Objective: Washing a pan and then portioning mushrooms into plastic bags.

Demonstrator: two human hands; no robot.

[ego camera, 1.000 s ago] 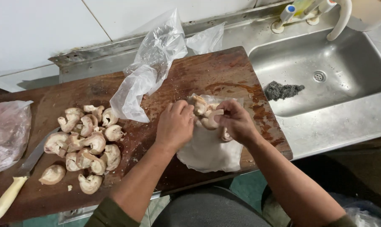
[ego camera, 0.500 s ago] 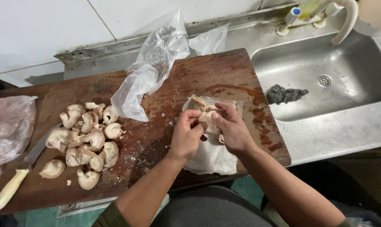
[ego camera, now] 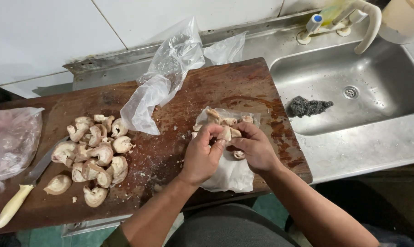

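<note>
One dark wooden cutting board (ego camera: pixel 243 82) carries everything: at its left half, a heap of roughly a dozen halved mushrooms (ego camera: pixel 92 153) already cut, with a cream-handled knife (ego camera: pixel 22 192) lying unused at the far left edge; at its centre, a crumpled clear plastic bag (ego camera: pixel 163 82); at its right end, a white bag (ego camera: pixel 230 171) holding a few uncut mushrooms (ego camera: pixel 225 122). Above that white bag, left hand (ego camera: pixel 202 155) and right hand (ego camera: pixel 255 148) meet, fingers pressed together, pinching one mushroom piece (ego camera: pixel 226 133) between them. By this count, most stock looks processed and little remains.
</note>
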